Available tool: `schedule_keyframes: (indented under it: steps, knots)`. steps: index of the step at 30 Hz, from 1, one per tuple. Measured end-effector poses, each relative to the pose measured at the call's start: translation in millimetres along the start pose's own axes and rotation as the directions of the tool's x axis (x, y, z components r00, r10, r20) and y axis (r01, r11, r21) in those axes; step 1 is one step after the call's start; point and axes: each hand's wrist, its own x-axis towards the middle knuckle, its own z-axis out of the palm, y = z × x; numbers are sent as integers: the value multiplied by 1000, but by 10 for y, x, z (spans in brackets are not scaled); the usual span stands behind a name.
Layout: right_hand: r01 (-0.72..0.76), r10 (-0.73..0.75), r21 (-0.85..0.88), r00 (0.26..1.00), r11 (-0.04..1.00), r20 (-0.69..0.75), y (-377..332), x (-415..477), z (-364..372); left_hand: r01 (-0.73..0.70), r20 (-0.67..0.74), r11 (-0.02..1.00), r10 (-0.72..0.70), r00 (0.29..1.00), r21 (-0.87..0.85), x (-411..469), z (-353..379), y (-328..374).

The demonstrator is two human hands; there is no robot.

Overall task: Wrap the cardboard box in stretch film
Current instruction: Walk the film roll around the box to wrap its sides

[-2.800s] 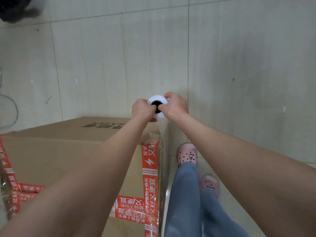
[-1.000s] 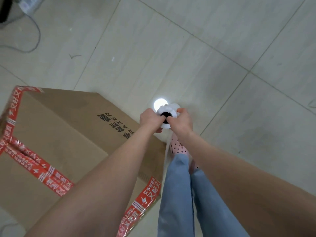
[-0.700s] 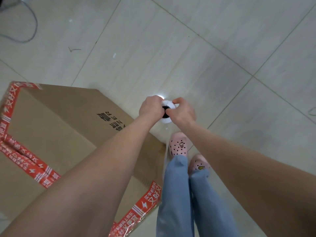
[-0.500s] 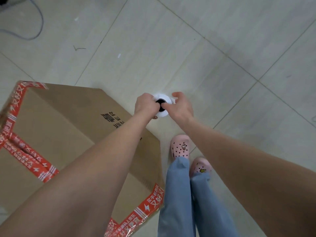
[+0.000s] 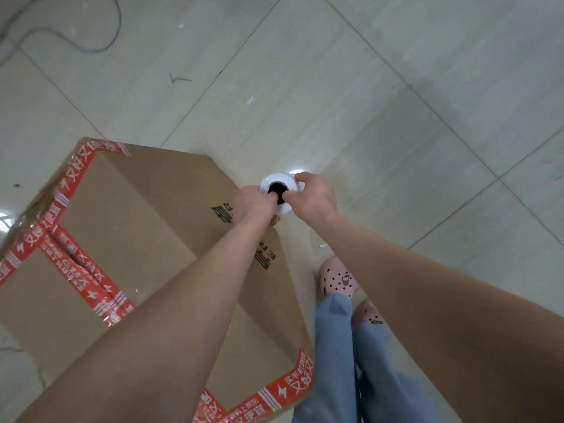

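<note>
Fingers [image 5: 300, 177] of the right hand [image 5: 311, 196] curl over the far rim of the stretch film roll [image 5: 282, 178], with the thumb reaching toward the dark core hole at its middle. The left hand [image 5: 254, 203] grips the same roll from the opposite side, its fingers bent round the near-left edge and its knuckles up toward the camera. Both forearms are stretched out forward and down, and they converge on the roll so that the two hands almost meet over it.

The roll is seen end-on as a white ring around a black opening. It is held upright above the floor [image 5: 396, 117], just beyond the far right corner of the cardboard box [image 5: 146, 215]. A pale, see-through sheet of film [image 5: 297, 257] hangs below the roll and runs down beside the box's right edge. How far it clings to the cardboard cannot be made out.

The box is large and brown and stands on the tiled floor to the left of the person. It has black print on its top face, partly hidden by the left forearm. Red tape [image 5: 76, 270] with white characters runs along its seams and corners.

Pink clogs [image 5: 337, 280] and blue jeans [image 5: 332, 361] show between the box and the right arm. A thin cable [image 5: 100, 48] loops on the floor at the upper left.
</note>
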Motion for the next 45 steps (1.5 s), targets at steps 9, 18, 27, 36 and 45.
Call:
schedule_keyframes:
  steps: [9,18,27,36,45]
  knots:
    - [-6,16,-109,996,994,83,-97,174,-99,-386,136,802,365,921,455,106,-42,263]
    - [19,-2,-110,988,994,154,-322,374,-207,-238,73,851,230,970,468,236,-160,453]
    - [104,-40,-307,977,946,209,-734,576,0,30,-55,982,-21,998,185,416,-394,312]
    - [172,-85,-449,975,877,208,-891,661,-19,-200,76,894,186,980,401,534,-497,649]
    - [193,-111,-356,965,914,238,-1089,780,126,29,-147,999,-22,989,46,655,-724,525]
